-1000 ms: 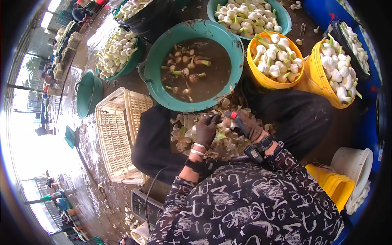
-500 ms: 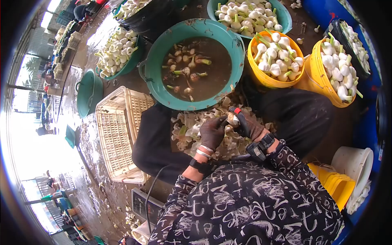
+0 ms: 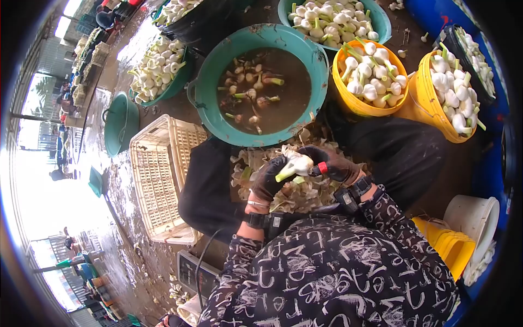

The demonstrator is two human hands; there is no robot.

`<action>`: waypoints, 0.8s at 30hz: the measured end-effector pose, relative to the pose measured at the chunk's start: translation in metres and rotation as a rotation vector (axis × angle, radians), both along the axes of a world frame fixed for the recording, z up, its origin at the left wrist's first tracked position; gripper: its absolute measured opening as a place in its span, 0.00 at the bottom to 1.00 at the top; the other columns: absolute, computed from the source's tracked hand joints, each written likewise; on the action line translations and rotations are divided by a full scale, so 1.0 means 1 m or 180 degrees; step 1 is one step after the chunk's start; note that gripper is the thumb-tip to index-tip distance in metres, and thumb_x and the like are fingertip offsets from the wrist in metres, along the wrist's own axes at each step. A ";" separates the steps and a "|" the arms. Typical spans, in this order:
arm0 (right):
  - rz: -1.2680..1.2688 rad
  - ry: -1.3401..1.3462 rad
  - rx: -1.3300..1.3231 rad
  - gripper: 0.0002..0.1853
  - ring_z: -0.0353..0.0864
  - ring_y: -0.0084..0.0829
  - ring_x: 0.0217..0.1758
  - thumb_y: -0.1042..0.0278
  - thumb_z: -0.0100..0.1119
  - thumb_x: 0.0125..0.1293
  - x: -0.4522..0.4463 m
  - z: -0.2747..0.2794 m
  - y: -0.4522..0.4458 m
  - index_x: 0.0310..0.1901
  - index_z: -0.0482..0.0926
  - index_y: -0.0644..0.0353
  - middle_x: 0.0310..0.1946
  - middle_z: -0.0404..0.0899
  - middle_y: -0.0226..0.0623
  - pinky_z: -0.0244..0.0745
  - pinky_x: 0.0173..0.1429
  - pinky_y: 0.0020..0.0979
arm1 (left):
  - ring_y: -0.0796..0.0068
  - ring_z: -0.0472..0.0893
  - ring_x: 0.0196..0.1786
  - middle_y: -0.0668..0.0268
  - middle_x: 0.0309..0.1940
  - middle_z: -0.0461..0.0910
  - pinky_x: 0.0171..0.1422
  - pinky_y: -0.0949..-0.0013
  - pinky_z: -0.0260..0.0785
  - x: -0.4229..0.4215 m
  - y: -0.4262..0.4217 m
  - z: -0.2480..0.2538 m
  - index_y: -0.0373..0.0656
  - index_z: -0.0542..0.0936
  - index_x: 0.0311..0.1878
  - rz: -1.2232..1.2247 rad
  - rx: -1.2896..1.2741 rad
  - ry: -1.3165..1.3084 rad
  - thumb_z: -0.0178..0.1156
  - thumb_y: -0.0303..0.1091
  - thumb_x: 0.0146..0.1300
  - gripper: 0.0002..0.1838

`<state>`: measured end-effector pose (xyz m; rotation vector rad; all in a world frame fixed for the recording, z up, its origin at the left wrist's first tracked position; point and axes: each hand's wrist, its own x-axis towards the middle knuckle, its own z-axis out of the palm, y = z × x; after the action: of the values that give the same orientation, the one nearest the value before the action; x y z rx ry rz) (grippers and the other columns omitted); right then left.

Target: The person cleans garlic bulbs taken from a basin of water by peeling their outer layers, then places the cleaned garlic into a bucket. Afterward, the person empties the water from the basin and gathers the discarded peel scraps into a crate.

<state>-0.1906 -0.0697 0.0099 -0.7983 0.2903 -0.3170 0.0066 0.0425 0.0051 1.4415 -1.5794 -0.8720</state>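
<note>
One large teal tub [image 3: 207, 90] is filling the upper centre of the frame, with murky water [image 3: 294, 101] lying inside it. An off-white crate [image 3: 155, 185] with slatted sides is standing at centre left, just beside the person's dark-trousered left leg [image 3: 204, 193]. Papery garlic skins [image 3: 294, 201] are lying in a loose heap at the centre of the frame, directly below the hands. At upper right, a yellow bucket [image 3: 354, 103] and a second, leaning yellow bucket [image 3: 422, 95] are holding pale garlic bulbs [image 3: 376, 84] with short green stems.

The dark-gloved left hand [image 3: 268, 180] and dark-gloved right hand [image 3: 339, 165] are working close together at centre, both gripping one white garlic bulb [image 3: 298, 162] above the heap. Its green stem end is pointing toward the lower left, against the left hand, while the right fingers are covering its other end. Smaller, browner bulbs [image 3: 259, 84] are floating in the tub. A tiny red piece [image 3: 322, 167] is showing at the right hand; whether it is belonging to a tool or a finger covering is not clear.

Judging by the skins below and the bulb's mostly white surface, the person seems to be peeling it and nearing the end. Any further stripping would be calling for a steady left grip near the neck, with the right fingers working lightly over whatever skin is remaining.
</note>
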 end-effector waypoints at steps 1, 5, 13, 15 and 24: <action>0.0106 -0.0146 0.0176 0.35 0.66 0.28 0.60 0.69 0.64 0.50 -0.001 -0.004 -0.002 0.61 0.63 0.65 0.57 0.68 0.36 0.62 0.64 0.27 | 0.68 0.79 0.47 0.56 0.46 0.79 0.50 0.68 0.72 0.000 0.003 -0.007 0.35 0.75 0.52 0.0204 -0.0029 -0.0213 0.63 0.27 0.55 0.20; -0.0868 0.1006 -0.3111 0.33 0.67 0.32 0.59 0.69 0.62 0.50 0.011 0.006 0.009 0.61 0.66 0.57 0.54 0.70 0.40 0.64 0.61 0.29 | 0.67 0.78 0.51 0.56 0.47 0.78 0.52 0.68 0.71 0.000 0.013 -0.024 0.36 0.74 0.54 0.0617 0.0011 -0.0297 0.67 0.26 0.51 0.25; -0.1245 0.1799 -0.1709 0.16 0.75 0.24 0.42 0.74 0.58 0.54 0.019 0.000 0.011 0.47 0.77 0.62 0.48 0.75 0.38 0.71 0.46 0.27 | 0.58 0.80 0.42 0.54 0.40 0.80 0.47 0.66 0.73 -0.001 0.009 -0.016 0.37 0.77 0.47 0.0757 -0.0336 -0.0735 0.67 0.28 0.51 0.19; -0.1097 0.1437 -0.1383 0.17 0.75 0.24 0.44 0.74 0.59 0.54 0.019 -0.002 0.012 0.48 0.76 0.63 0.49 0.75 0.38 0.71 0.47 0.28 | 0.56 0.80 0.41 0.53 0.39 0.80 0.46 0.65 0.73 -0.001 0.010 -0.015 0.36 0.77 0.46 0.0859 -0.0248 -0.0792 0.67 0.30 0.51 0.18; -0.1416 0.1617 -0.1889 0.12 0.76 0.29 0.30 0.69 0.53 0.61 0.030 -0.032 0.026 0.45 0.75 0.63 0.29 0.76 0.30 0.73 0.35 0.29 | 0.61 0.80 0.41 0.55 0.38 0.80 0.46 0.67 0.73 -0.002 0.009 -0.011 0.35 0.76 0.47 0.0873 -0.0281 -0.0914 0.67 0.32 0.52 0.20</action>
<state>-0.1608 -0.0440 -0.0219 -1.4019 0.8836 -0.6334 0.0048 0.0511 -0.0055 1.7269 -1.5527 -0.4454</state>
